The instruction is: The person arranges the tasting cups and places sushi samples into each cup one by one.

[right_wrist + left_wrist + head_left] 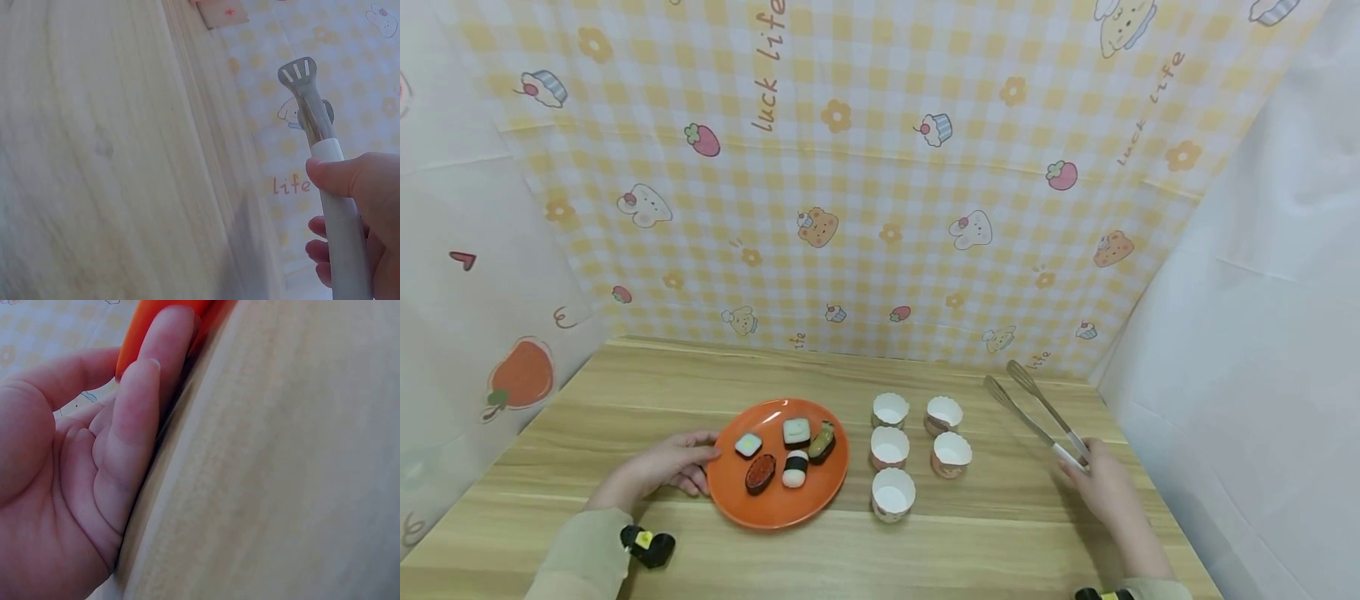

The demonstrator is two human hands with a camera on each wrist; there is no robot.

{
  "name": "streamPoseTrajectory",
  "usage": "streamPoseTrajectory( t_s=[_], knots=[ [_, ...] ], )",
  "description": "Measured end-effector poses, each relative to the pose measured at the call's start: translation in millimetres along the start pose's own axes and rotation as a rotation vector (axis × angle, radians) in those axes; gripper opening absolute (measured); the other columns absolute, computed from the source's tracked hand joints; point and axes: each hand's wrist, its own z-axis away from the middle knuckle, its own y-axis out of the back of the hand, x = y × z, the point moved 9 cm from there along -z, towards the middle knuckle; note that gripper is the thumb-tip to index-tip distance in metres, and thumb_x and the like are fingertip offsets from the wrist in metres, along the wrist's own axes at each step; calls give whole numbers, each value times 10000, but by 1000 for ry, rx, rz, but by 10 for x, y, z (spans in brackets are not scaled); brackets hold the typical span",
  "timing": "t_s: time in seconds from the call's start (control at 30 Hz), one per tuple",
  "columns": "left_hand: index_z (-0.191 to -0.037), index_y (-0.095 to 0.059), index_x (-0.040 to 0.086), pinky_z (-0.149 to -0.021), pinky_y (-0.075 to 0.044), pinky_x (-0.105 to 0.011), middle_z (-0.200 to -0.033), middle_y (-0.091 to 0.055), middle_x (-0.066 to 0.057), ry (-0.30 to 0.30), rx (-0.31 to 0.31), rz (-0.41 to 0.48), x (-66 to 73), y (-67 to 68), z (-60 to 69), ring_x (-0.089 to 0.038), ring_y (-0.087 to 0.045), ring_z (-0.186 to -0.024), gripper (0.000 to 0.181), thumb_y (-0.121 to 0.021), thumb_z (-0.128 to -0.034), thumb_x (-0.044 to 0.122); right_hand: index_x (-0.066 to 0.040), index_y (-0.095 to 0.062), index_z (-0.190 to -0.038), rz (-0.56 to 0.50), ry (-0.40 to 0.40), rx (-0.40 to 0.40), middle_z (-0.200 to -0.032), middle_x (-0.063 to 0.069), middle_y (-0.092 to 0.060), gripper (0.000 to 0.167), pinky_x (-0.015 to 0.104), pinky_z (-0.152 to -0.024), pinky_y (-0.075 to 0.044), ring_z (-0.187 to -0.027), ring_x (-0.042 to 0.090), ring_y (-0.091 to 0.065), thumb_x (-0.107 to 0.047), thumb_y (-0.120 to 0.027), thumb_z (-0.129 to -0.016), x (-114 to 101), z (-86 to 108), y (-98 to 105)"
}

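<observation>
Slotted tongs (339,226) are gripped by our right fingers (318,251), our left fingers (136,403) pinch the orange plate (767,510), and tilting it could slide sushi (795,468) off.

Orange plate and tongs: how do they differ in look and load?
Shape: the orange plate is round; the tongs are long and two-armed.
Colour: the plate is orange; the tongs are metal with white handles.
Load: the plate bears five sushi pieces; the tongs' tips hold nothing.
Shared: the left hand holds the plate, the right hand the tongs.
</observation>
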Motion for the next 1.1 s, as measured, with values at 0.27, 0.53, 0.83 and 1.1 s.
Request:
streamPoseTrajectory(
  t_s=[0.27,0.53,0.83,1.1],
  knots=[
    [-1372,-283,-164,-603,-557,-326,-809,-666,-158,-5,-4,-1,-10,-1,1,-207,-655,-667,564,-495,-1000,204,138,-400,-1268,10,-8,9,-951,208,-605,616,533,-697,-481,-847,367,-600,-328,-626,-936,-135,8,55],
    [-1373,-279,-167,-601,-557,-332,-805,-665,-165,3,17,-9,-13,10,5,-207,-651,-657,561,-493,-1002,195,122,-424,-1285,53,37,46,-1014,263,-618,663,552,-700,-486,-884,408,-613,-421,-588,-941,-269,8,101],
    [-1373,-284,-170,-601,-558,-325,-805,-664,-167,1,10,-2,4,-5,16,-194,-645,-652,553,-487,-1005,190,55,-489,-1249,98,63,82,-880,124,-624,679,477,-616,-483,-760,293,-607,-529,-570,-915,-420,7,156],
    [-1374,-266,-178,-586,-555,-315,-796,-664,-162,-11,5,-2,18,-12,7,-195,-649,-648,556,-480,-1007,181,35,-522,-1240,114,108,96,-899,117,-643,679,459,-587,-492,-760,292,-621,-551,-573,-903,-589,32,181]
  ],
)
